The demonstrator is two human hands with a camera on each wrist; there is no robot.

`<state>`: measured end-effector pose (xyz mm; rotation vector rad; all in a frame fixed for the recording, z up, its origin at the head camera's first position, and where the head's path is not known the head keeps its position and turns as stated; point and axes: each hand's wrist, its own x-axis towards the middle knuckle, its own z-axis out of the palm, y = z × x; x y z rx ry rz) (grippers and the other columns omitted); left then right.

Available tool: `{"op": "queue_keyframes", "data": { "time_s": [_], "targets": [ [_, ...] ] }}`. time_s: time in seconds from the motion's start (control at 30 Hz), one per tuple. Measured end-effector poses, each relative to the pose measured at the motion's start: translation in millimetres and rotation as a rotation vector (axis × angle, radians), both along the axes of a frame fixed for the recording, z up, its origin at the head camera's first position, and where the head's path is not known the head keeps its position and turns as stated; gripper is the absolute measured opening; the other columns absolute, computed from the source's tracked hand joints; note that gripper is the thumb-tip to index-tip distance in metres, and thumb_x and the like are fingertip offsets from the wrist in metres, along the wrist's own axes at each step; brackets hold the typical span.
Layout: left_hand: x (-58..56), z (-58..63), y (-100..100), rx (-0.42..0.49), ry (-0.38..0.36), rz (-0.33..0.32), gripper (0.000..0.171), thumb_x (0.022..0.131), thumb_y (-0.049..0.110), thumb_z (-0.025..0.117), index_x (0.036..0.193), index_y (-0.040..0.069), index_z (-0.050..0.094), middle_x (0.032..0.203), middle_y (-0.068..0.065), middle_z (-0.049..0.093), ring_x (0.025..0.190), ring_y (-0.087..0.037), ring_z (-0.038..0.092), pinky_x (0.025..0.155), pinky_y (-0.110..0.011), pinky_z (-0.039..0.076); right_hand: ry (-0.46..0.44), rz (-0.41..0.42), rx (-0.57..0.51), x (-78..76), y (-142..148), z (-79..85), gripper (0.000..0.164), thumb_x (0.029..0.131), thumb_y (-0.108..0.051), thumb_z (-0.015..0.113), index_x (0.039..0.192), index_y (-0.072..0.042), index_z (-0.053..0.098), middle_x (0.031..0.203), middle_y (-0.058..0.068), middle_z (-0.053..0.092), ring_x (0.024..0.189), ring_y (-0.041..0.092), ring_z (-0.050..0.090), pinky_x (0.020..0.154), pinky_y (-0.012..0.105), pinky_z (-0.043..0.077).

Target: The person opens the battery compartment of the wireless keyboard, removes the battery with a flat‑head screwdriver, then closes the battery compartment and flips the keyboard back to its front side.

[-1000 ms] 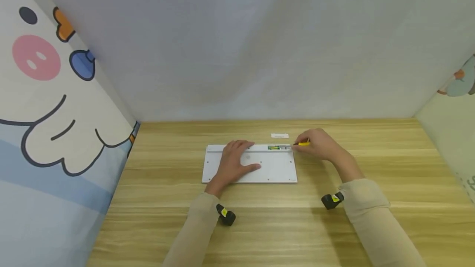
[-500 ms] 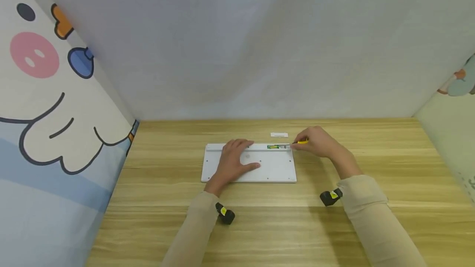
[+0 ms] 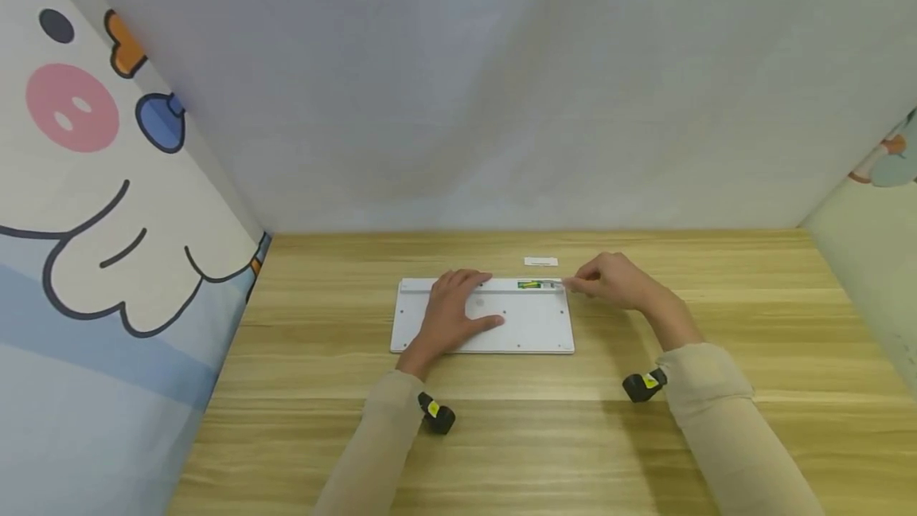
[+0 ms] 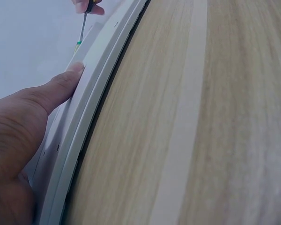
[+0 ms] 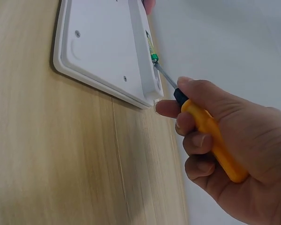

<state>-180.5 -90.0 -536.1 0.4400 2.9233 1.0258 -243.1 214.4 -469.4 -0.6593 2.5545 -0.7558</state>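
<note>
A white keyboard [image 3: 533, 329] lies underside up on the table, with screws showing and its raised ridge along the far side. A green-and-yellow battery [image 5: 152, 52] sits in the uncovered slot at the ridge's right part. My left hand [image 3: 451, 313] rests on the keyboard's left half, fingers spread toward the far edge and thumb [image 4: 61, 86] straight along the underside. My right hand [image 3: 618, 281] grips a screwdriver [image 5: 214, 140] by its orange-yellow handle, at the keyboard's far right corner. The metal shaft reaches into the slot, its tip right at the battery's end.
A small white battery cover [image 3: 540, 261] lies on the wooden table [image 3: 344, 436] just beyond the keyboard. A pale curtain [image 3: 501, 118] rises behind the table's far edge, and a wall with cartoon figures [image 3: 86, 205] stands at the left.
My right hand has turned and dipped slightly, so the screwdriver's yellow handle no longer shows in the head view. The left hand and the keyboard stay in place.
</note>
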Motion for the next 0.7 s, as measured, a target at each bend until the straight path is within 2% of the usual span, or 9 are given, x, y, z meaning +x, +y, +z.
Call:
{"op": "queue_keyframes", "data": {
  "time_s": [0.07, 0.13, 0.23, 0.33, 0.53, 0.7],
  "targets": [
    [0.2, 0.7, -0.3, 0.007, 0.0, -0.002, 0.076, 0.084, 0.048, 0.08, 0.149, 0.021, 0.051, 0.151, -0.006, 0.053, 0.146, -0.028, 0.044, 0.132, -0.051, 0.018, 0.034, 0.005, -0.001, 1.6, 0.5, -0.5, 0.036, 0.103, -0.03, 0.06, 0.079, -0.006, 0.073, 0.072, -0.001, 0.065, 0.068, 0.013, 0.053, 0.065, 0.031, 0.048],
    [0.4, 1.2, -0.7, 0.007, -0.003, -0.002, 0.076, 0.084, 0.048, 0.08, 0.149, 0.021, 0.051, 0.151, -0.006, 0.053, 0.146, -0.028, 0.044, 0.132, -0.05, 0.018, 0.072, 0.009, -0.006, 3.1, 1.2, -0.8, 0.03, 0.102, -0.029, 0.062, 0.089, -0.008, 0.078, 0.086, 0.004, 0.075, 0.081, 0.019, 0.066, 0.075, 0.039, 0.057],
    [0.4, 1.7, -1.4, 0.001, 0.0, -0.002, 0.076, 0.084, 0.048, 0.08, 0.149, 0.021, 0.051, 0.15, -0.005, 0.054, 0.145, -0.028, 0.044, 0.133, -0.05, 0.018, 0.131, 0.017, -0.01, 4.4, 1.7, -1.0, 0.023, 0.1, -0.027, 0.065, 0.101, -0.01, 0.081, 0.106, 0.01, 0.079, 0.102, 0.029, 0.073, 0.091, 0.049, 0.06],
    [0.1, 2.1, -1.5, -0.011, -0.007, 0.003, 0.077, 0.084, 0.049, 0.08, 0.149, 0.022, 0.05, 0.151, -0.005, 0.053, 0.146, -0.027, 0.044, 0.132, -0.049, 0.018, 0.156, 0.017, -0.006, 5.1, 1.4, 0.3, 0.021, 0.098, -0.027, 0.068, 0.102, -0.01, 0.08, 0.107, 0.01, 0.079, 0.102, 0.03, 0.072, 0.092, 0.051, 0.058],
    [0.6, 2.5, -1.1, -0.002, -0.006, 0.002, 0.076, 0.084, 0.048, 0.081, 0.149, 0.021, 0.051, 0.151, -0.005, 0.054, 0.146, -0.028, 0.044, 0.133, -0.049, 0.018, 0.2, 0.034, 0.017, 5.6, 0.1, 2.0, 0.016, 0.096, -0.025, 0.071, 0.1, -0.012, 0.081, 0.103, 0.007, 0.079, 0.094, 0.022, 0.069, 0.085, 0.044, 0.057],
    [0.8, 3.3, -0.8, -0.003, -0.007, 0.003, 0.076, 0.084, 0.048, 0.081, 0.149, 0.021, 0.051, 0.151, -0.005, 0.054, 0.146, -0.028, 0.044, 0.133, -0.049, 0.018, 0.209, 0.034, 0.006, 5.9, -0.8, -0.9, 0.016, 0.096, -0.024, 0.071, 0.099, -0.011, 0.081, 0.103, 0.008, 0.079, 0.092, 0.022, 0.069, 0.084, 0.042, 0.056]
  ]
}}
